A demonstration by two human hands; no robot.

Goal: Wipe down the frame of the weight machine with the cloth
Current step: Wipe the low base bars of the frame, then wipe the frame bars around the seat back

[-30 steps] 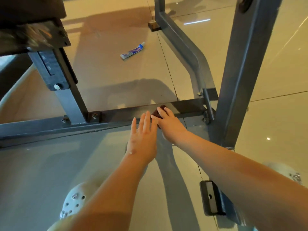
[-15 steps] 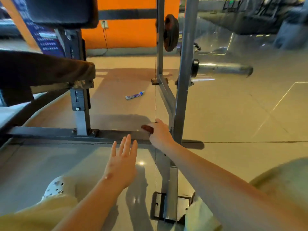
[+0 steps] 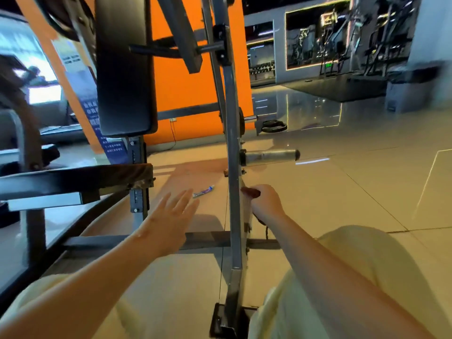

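In the head view, most of the cloth (image 3: 250, 192) is hidden inside the right hand (image 3: 267, 204); we see only a dark reddish end sticking out past the curled fingers. A dark strand hangs below that wrist, and we cannot tell whether it belongs to the cloth. The upright post (image 3: 232, 167) is cut off at the top edge, and the equipment far behind it is blurred. A metal peg (image 3: 270, 155) projects to the right of the post, above the right hand. A back pad (image 3: 124, 69) and a seat pad (image 3: 73, 178) stand to the left, and a small tube (image 3: 203, 191) lies on the floor (image 3: 342, 192) beyond. The left hand (image 3: 171, 221) and its forearm cover part of the crossbar (image 3: 208, 241). The right hand grips the cloth and holds its exposed end at the right edge of the post, touching it as far as we can tell. The left hand is flat, fingers straight and slightly spread, holding nothing, left of the post.
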